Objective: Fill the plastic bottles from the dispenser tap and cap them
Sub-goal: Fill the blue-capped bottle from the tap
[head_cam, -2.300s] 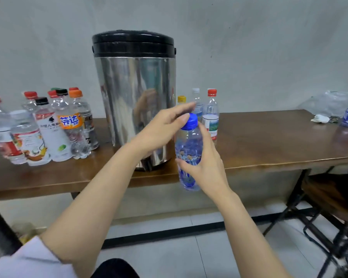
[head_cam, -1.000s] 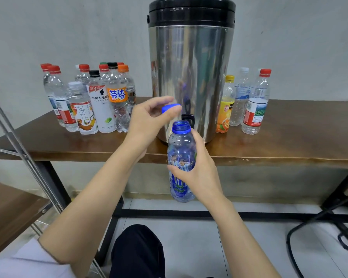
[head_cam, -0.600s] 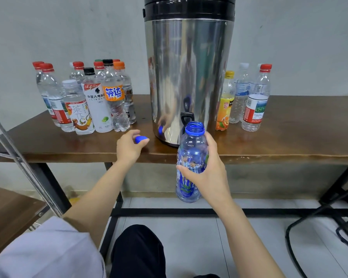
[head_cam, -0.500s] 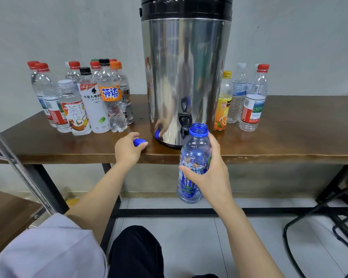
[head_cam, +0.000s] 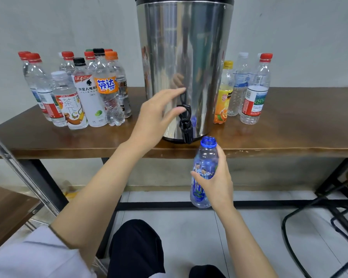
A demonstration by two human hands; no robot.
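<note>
Brown wooden counter (head_cam: pixel 289 133) against a grey wall carries the steel dispenser (head_cam: pixel 185 57), its black tap (head_cam: pixel 185 122) hanging at the front edge. Your left hand (head_cam: pixel 157 117) is at the tap, fingers (head_cam: pixel 173 92) loosely spread and holding nothing, thumb right by the lever; whether it touches, I cannot tell. Your right hand (head_cam: pixel 217 183) grips the bottle (head_cam: pixel 204 157) round its middle, fingers curled onto the label, below counter level. Its mouth is uncapped and sits just right of the spout, not under it.

The step looks like filling. I'd judge you need to slide the bottle left until the mouth is beneath the spout, then work the lever. Open it early and water would likely hit the floor. No loose cap shows; you'll need one afterwards.

Capped bottles (head_cam: pixel 82 93) crowd the counter left of the dispenser, and three bottles (head_cam: pixel 247 91) stand to its right, all apart from the tap. Nothing blocks the spout.
</note>
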